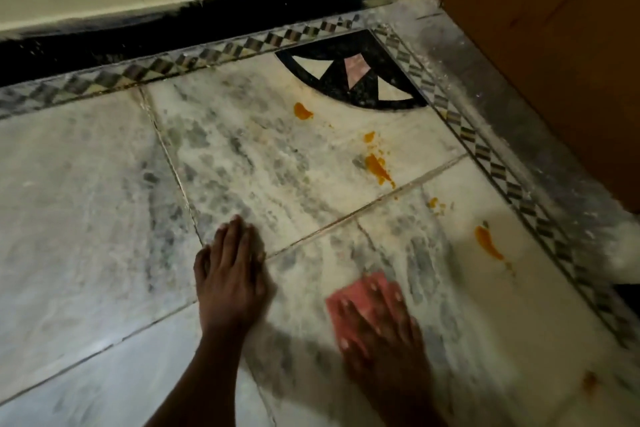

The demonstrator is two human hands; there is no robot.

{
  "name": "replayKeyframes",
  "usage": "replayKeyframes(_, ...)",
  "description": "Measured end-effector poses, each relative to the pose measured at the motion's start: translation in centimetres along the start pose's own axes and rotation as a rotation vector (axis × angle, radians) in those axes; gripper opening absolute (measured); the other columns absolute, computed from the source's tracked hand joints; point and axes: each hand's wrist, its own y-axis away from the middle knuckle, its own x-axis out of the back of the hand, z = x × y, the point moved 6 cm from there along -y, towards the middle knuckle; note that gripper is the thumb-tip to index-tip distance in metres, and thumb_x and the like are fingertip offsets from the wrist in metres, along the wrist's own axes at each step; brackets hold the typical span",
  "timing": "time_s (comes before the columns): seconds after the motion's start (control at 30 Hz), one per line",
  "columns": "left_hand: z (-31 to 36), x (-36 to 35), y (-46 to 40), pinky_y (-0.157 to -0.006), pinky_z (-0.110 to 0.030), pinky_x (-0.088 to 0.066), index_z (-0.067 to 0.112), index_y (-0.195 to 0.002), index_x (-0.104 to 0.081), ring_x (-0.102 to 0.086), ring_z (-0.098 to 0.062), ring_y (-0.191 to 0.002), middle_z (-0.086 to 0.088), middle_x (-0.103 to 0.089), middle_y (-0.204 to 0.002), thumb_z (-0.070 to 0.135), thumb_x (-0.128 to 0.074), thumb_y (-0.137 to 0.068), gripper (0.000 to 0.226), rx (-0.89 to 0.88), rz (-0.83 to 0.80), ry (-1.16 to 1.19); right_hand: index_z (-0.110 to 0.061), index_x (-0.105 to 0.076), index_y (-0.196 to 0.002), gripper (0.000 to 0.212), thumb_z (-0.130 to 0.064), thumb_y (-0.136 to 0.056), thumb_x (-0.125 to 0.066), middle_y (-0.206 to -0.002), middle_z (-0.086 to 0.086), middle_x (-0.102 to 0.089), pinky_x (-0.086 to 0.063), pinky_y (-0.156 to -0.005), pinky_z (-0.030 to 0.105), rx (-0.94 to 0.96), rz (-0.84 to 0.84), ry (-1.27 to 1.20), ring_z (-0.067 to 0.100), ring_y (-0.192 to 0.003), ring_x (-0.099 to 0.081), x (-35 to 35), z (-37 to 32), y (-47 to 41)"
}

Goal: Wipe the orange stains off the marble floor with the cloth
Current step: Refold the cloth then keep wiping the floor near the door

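Marble floor point(104, 211): pale slabs with grey veining, dusty, divided by thin joints, edged by a checkered border strip point(485, 156). Landmark: black quarter-circle corner inlay point(349, 80) with white and pink wedges, set where the border turns. Orange stains: one blob point(302, 112) just below the inlay's curved edge; a small patch point(369, 136) and a longer streak point(377, 168) further toward the viewer; small specks point(434, 203) beyond the next joint; an elongated smear point(487, 243) further out again, near the border strip; a faint brownish mark point(589, 381) farthest from the inlay. Cloth point(360, 291): pink, flat on the floor, well apart from the inlay and not touching any bright stain. Right hand point(377, 326): palm down, fingers spread, pressed flat on top of the cloth; blurred. Left hand point(230, 274): empty, palm down, fingers together, flat on bare marble beside a slab joint. The two hands are apart. Wooden panel point(554, 45) stands beyond the border, to the inlay's right.
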Motion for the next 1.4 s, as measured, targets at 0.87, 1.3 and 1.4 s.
replayKeyframes(0.87, -0.2, 0.0, 0.0, -0.118, -0.046, -0.029, 0.023, -0.156, -0.049, -0.034, -0.02, -0.155, 0.001, -0.035, -0.17, 0.037, -0.052, -0.094, 0.063, 0.02, 0.083, -0.039, -0.057, -0.006, -0.164, 0.066, -0.061, -0.105, -0.035, -0.181, -0.002, 0.005, -0.017, -0.131, 0.058, -0.154, -0.006, -0.034, 0.035, -0.166, 0.008, -1.6, 0.3, -16.6)
replayKeyframes(1.3, -0.2, -0.7, 0.1, -0.116, -0.048, -0.031, 0.022, -0.153, -0.052, -0.04, -0.024, -0.153, -0.002, -0.043, -0.165, 0.039, -0.054, -0.091, 0.065, 0.021, 0.035, -0.051, -0.062, 0.003, -0.161, 0.061, -0.069, -0.104, -0.019, -0.179, -0.006, 0.016, -0.01, -0.131, 0.06, -0.167, -0.067, -0.069, 0.035, -0.164, 0.016, -2.7, 1.3, -25.5)
replayKeyframes(1.4, -0.4, 0.4, -2.3, -0.105, -0.048, -0.038, 0.022, -0.142, -0.06, -0.055, -0.035, -0.135, -0.004, -0.055, -0.153, 0.041, -0.062, -0.082, 0.064, -0.044, -0.048, -0.059, -0.064, -0.006, -0.161, 0.058, -0.07, -0.104, -0.019, -0.18, -0.01, 0.007, -0.018, -0.131, 0.051, -0.024, -0.074, -0.027, 0.026, -0.166, 0.009, -1.8, 3.4, -17.0)
